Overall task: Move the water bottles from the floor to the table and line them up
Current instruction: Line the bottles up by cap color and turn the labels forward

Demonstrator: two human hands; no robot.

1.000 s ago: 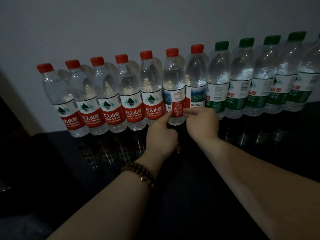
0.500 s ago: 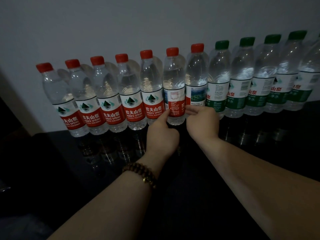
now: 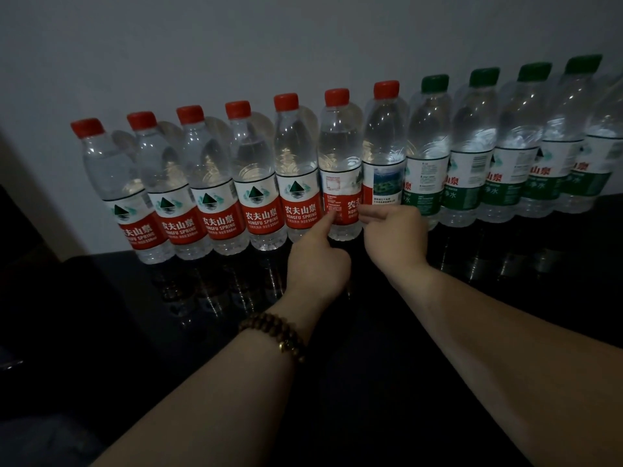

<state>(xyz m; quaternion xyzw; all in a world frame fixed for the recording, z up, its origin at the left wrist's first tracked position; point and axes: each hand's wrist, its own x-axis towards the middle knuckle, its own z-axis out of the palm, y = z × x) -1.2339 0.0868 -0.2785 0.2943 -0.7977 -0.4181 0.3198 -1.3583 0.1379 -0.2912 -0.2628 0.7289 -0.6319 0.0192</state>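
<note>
- Pale wall point(image 3: 236, 45): a row of bottles stands right against it.
- Glossy black table point(image 3: 539, 284): it carries all the bottles in view, upright and side by side in one line along its far edge, with their reflections showing in the top.
- Red-capped water bottles point(image 3: 259, 183): seven, filling the left of the line.
- Green-capped water bottles point(image 3: 472, 146): at least four, filling the right, with one more cut off by the frame edge.
- Forearms: both are bare and reach forward over the table, meeting at the middle of the row.
- Sixth red-capped bottle point(image 3: 338, 146): its label faces partly sideways, and both hands touch it.
- Right hand point(image 3: 392, 237): back up, one digit points left onto the label's right edge. The other fingers are hidden, so I cannot tell if it pinches.
- Left hand point(image 3: 317, 264): loosely fisted, with a straight index finger whose tip presses the label's lower left.
- Beaded bracelet point(image 3: 273, 335): dark wooden beads on the left wrist.
</note>
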